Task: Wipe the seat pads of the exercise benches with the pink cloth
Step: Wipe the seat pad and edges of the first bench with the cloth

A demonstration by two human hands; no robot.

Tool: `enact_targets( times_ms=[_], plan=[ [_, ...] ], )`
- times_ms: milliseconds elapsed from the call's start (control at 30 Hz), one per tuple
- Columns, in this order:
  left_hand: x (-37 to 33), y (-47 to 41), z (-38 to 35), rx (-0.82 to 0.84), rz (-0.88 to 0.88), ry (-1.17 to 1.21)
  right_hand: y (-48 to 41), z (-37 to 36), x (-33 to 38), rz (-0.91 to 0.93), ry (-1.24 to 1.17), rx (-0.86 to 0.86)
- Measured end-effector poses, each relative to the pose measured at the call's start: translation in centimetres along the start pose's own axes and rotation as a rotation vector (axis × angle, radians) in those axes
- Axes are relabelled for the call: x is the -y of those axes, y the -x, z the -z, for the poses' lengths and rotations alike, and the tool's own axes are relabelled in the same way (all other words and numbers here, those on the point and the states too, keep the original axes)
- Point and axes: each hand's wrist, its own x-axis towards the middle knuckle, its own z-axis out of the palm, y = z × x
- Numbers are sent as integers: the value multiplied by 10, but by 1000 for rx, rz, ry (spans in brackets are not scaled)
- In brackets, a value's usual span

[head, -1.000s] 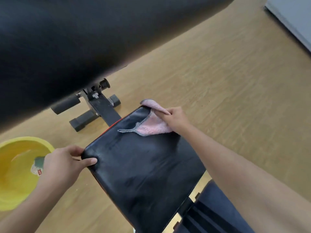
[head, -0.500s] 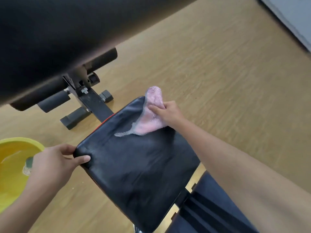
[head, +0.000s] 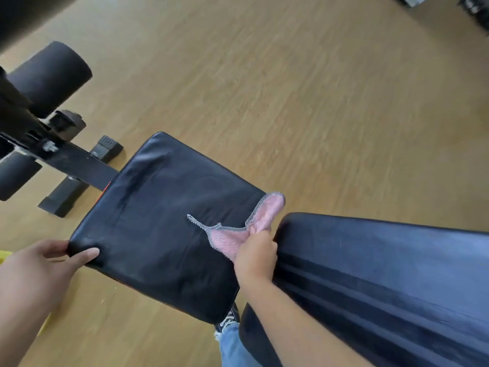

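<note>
On the near right edge of the seat pad (head: 158,221), the right hand (head: 255,256) is clenched around the pink cloth (head: 238,234), pressing it against the black vinyl beside the gap to the back pad (head: 383,282). One end of the cloth sticks up past the pad's corner, and its grey mesh edging trails left across the seat; the part inside the fist is hidden. The left hand (head: 45,263) grips the pad's near left corner, thumb on top and the fingers curled out of sight beneath the edge. Its forearm runs off the bottom left. The back pad is cut off at the right and bottom borders. The frame (head: 71,161) runs from under the seat to the upper left, where foam rollers (head: 50,75) are partly blocked by a dark, blurred shape at the top left corner that is hard to identify. A sliver of something yellow (head: 4,256) shows at the left border, mostly hidden behind the left arm. Below the seat, a shoe (head: 229,320) and a jeans leg (head: 232,345) peek out on the wooden floor (head: 291,88).
</note>
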Motion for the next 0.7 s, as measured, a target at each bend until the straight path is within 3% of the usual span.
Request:
enact_targets(
  times_ms=[100,167,300,400,500,600,700],
  plan=[
    [48,-46,-9,-38,65,35,42,12,-18,-2,97,112],
    [66,-65,-11,-104,70,31,22,25,-12,-47,106,144],
    [39,-45,-9,-74,60,-1,-60,40,25,0,-55,31],
    [37,-49,-5,-101,43,14,-56,28,24,42,-121,-43],
    [41,-52,-5,-106,39,15,17,5,-12,-149,-209,-51],
    [46,-55,-6,-108,31,14,93,-4,-37,-367,-396,65],
    [50,-62,-10,-98,14,30,91,7,-43,-344,-317,145]
  ],
)
